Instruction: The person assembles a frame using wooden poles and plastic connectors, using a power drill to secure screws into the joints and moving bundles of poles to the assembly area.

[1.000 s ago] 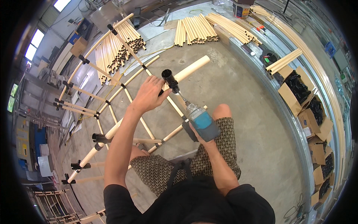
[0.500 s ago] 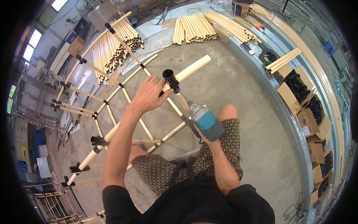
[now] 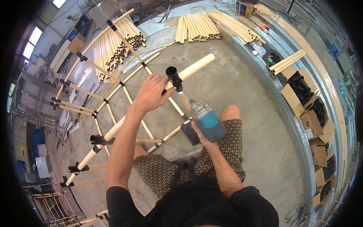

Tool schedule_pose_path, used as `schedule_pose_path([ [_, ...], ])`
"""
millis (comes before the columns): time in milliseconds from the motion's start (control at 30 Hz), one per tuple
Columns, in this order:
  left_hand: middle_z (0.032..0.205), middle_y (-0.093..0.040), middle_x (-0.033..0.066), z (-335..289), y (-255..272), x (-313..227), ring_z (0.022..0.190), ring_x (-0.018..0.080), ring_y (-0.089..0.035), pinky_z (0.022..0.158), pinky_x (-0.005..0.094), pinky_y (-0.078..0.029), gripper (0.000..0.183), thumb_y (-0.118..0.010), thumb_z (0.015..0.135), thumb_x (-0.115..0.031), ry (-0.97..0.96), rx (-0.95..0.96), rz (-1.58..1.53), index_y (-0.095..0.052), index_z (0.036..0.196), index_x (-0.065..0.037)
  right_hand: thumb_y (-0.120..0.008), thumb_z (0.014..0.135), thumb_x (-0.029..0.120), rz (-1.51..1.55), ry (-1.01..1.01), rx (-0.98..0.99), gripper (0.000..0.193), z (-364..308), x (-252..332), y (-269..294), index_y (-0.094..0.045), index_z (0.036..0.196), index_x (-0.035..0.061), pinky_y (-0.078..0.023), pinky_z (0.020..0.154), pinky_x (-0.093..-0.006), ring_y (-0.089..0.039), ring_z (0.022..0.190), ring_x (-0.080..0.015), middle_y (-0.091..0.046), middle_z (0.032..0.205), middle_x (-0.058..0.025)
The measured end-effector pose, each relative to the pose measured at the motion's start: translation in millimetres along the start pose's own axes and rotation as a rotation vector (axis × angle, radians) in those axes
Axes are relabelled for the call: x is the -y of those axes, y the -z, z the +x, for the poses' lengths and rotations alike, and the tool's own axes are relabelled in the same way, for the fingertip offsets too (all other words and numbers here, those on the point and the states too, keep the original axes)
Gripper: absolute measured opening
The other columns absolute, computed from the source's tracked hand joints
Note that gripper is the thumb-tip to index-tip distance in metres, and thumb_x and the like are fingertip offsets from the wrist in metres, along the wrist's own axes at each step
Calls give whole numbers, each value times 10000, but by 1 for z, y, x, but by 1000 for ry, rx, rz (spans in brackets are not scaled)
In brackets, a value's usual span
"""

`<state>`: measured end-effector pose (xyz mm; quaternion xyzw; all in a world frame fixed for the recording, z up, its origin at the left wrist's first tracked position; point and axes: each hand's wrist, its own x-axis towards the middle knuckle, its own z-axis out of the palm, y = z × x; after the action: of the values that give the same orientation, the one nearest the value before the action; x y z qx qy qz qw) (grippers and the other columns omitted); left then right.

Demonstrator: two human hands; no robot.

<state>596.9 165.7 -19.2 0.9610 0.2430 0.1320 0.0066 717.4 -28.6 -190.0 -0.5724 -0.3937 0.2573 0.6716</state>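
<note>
My left hand (image 3: 151, 94) grips a cream-coloured pipe (image 3: 194, 68) just beside a black pipe connector (image 3: 174, 76). A blue cordless driver (image 3: 204, 121) is held in my right hand (image 3: 199, 135), its bit pointing up at the black connector. The pipe is the top rail of a frame of cream pipes (image 3: 124, 90) joined by black clamps. The frame stands in front of my knees.
Bundles of cream pipes (image 3: 117, 43) lie on the concrete floor at the upper left and a second pipe bundle (image 3: 196, 26) lies at the top. Cardboard boxes of black connectors (image 3: 302, 90) line the right side. More black clamps (image 3: 100, 140) sit on the frame's lower rails.
The view has shifted slightly. Both hands stay on the pipe and the driver, with the bit still at the black connector.
</note>
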Motion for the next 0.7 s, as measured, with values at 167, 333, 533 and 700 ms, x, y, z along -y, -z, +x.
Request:
schedule_pose_path([
  [167,787,-610,173,-1,0,-1,850,325,-558,916,417,-423,362,-607,891,-316,24,36,-9,-613,952,41,-734,855,132,-114,52,29,161,4,16,5,-663,941,15,-491,671,-287,-605,749,-126,-664,829,-29],
  [333,797,-610,181,-2,-2,0,865,334,-553,917,421,-423,352,-604,896,-302,33,24,-8,-614,935,48,-738,851,133,-312,203,73,162,10,1,14,-669,938,15,-498,694,-296,-620,764,-142,-680,864,-37],
  [533,805,-609,194,-3,-5,0,892,339,-551,922,419,-425,347,-623,889,-281,2,-40,-43,-619,924,65,-743,843,123,-194,106,25,149,6,0,6,-677,928,19,-508,690,-303,-634,758,-149,-691,860,-48],
  [700,801,-609,188,-3,-5,0,903,337,-549,921,416,-426,349,-630,885,-283,6,-72,-62,-624,900,65,-745,832,95,-207,67,90,141,14,4,13,-673,925,19,-512,690,-308,-642,769,-146,-689,867,-59],
])
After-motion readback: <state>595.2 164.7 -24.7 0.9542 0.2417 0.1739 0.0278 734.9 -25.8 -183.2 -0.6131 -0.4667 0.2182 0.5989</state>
